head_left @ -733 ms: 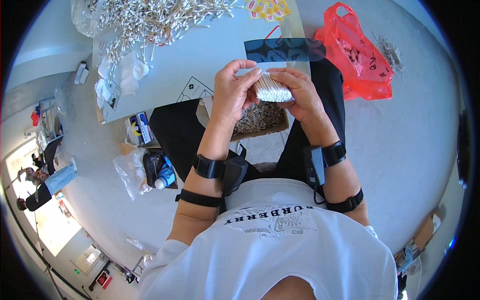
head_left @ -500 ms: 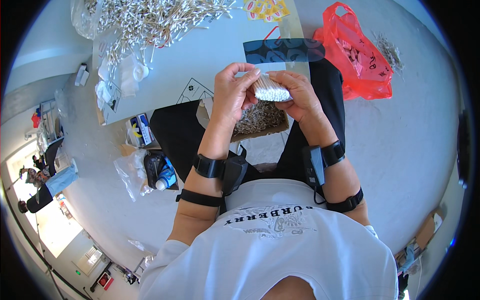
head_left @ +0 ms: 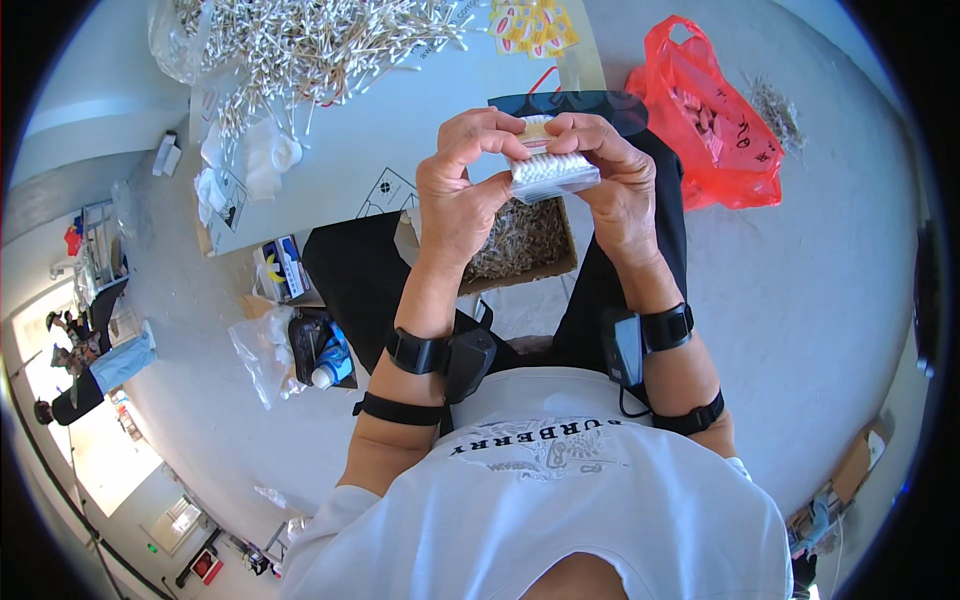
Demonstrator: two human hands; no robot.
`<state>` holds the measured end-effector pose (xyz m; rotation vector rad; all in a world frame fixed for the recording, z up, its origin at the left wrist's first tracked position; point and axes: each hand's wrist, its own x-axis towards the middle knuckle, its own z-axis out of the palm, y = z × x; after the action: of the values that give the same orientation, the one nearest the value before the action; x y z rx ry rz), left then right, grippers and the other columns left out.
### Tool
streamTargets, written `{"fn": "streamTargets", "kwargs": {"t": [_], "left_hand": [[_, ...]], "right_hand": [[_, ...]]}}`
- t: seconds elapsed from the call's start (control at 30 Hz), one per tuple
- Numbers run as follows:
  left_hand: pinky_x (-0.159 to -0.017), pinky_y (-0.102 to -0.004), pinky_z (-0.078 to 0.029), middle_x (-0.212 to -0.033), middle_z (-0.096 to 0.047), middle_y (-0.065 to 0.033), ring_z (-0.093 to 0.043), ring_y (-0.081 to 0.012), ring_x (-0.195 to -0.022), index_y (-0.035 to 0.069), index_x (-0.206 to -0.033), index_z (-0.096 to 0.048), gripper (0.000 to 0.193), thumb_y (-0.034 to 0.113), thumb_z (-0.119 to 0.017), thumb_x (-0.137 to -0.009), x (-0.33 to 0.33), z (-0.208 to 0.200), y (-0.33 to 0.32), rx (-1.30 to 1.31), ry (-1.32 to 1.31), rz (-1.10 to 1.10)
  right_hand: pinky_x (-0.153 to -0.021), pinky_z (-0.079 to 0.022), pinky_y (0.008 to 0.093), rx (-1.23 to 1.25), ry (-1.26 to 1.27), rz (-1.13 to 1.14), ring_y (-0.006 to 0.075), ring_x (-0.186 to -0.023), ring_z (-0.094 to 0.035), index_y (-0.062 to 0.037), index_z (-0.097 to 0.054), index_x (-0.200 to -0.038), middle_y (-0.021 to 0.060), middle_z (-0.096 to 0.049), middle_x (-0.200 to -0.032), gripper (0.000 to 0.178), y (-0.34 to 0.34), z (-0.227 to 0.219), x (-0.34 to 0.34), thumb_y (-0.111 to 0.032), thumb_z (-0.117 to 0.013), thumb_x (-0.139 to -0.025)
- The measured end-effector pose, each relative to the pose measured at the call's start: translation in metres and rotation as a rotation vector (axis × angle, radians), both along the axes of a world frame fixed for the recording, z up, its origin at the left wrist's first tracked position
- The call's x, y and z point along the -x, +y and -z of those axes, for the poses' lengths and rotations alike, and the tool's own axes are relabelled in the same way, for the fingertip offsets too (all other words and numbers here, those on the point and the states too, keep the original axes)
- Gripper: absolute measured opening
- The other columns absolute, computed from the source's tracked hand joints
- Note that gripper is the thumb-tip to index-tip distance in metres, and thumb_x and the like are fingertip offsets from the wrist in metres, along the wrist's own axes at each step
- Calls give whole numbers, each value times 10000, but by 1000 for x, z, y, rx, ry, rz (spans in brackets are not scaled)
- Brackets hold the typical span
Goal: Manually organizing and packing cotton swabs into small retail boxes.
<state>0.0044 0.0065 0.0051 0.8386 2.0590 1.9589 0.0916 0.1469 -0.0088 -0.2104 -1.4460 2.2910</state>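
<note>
Between both hands I hold a small pack of cotton swabs [head_left: 553, 172], its white tips lined up in rows toward me. Clear plastic shows along its near edge, and a yellowish label-like patch lies across its middle. My left hand [head_left: 462, 172] grips the left end, thumb below and fingers on top. My right hand [head_left: 618, 180] is closed on the right end in the same way. Under the hands, between my knees, a cardboard box [head_left: 545, 272] holds a heap of thin brownish pieces, too small to make out.
Ahead, the table [head_left: 330, 185] carries a big heap of loose cotton swabs [head_left: 310, 50], yellow labels [head_left: 535, 28] and a dark translucent sheet [head_left: 600, 108]. A red plastic bag [head_left: 745, 170] with pink packs sits right. Left stand a blue-capped bottle [head_left: 332, 360] and a small box [head_left: 282, 268].
The swab pack has tilted in my hands; its plastic edge and yellowish patch now show. My fingers have shifted onto its upper side, with the thumbs lower.
</note>
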Motion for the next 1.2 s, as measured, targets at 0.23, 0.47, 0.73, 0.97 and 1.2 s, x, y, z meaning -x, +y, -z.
{"fn": "streamTargets", "kwargs": {"t": [0.23, 0.47, 0.73, 0.97, 1.2], "left_hand": [[-949, -340, -426, -1015, -680, -36, -583, -185, -1073, 62, -849, -687, 274, -118, -706, -644, -3, -3, 2, -40, -171, 37], [-808, -270, -463, -1014, -675, -58, -603, -129, -958, 14, -1024, -659, 309, -10, -740, -727, -6, 3, -1, 31, -271, -8], [-734, -212, -484, -923, -669, -71, -587, -82, -818, -32, -986, -649, 143, -31, -682, -847, -7, 7, -4, 29, -420, 45], [-728, -203, -481, -896, -671, -52, -599, -77, -810, -20, -960, -654, 96, -19, -668, -865, -17, 6, 9, 77, -432, 115], [-779, -286, -491, -976, -654, -73, -612, -166, -868, 15, -980, -642, 241, 94, -750, -780, -56, -25, 43, 156, -53, 373]], "right_hand": [[-842, -470, 259, -25, -37, 31, 114, -979, -593, -36, -701, -965, 54, -642, -1063, 312, 0, -5, -2, 152, -677, -716], [-765, -466, 214, -229, -152, 221, 70, -864, -590, -21, -693, -973, -4, -672, -930, 281, 28, -5, -5, 130, -695, -736], [-728, -516, 250, -770, -444, 897, 121, -854, -620, 2, -700, -1054, 56, -692, -952, 316, 206, 30, -52, 20, -748, -742], [-650, -507, 263, -460, -517, 813, 123, -721, -630, -8, -736, -948, 51, -701, -807, 218, 209, 53, -29, -38, -731, -732], [-647, -514, 252, -655, -443, 647, 111, -689, -638, 12, -732, -887, 51, -702, -758, 138, 142, 44, 31, -48, -689, -770]]}}
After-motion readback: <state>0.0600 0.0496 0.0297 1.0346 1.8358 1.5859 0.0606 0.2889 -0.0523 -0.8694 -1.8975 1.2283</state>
